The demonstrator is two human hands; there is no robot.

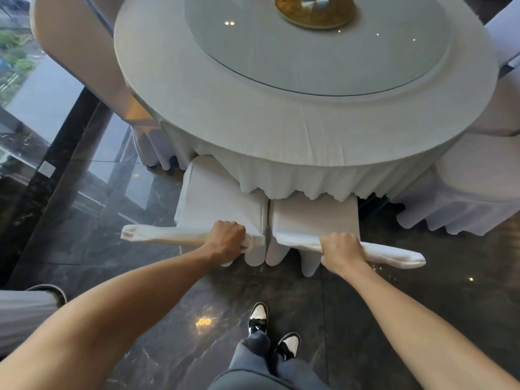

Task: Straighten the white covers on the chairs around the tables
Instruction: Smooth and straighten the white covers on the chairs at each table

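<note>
Cloth-draped round table against 2 gripped chair covers

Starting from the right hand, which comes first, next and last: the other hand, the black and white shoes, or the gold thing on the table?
From the right hand:
1. Left hand, just beside it, gripping the neighbouring chair's top.
2. Black and white shoes, below on the dark floor.
3. Gold centrepiece, far across the round table.

No text, label, brand, number or sign can be read on anything in view.
</note>
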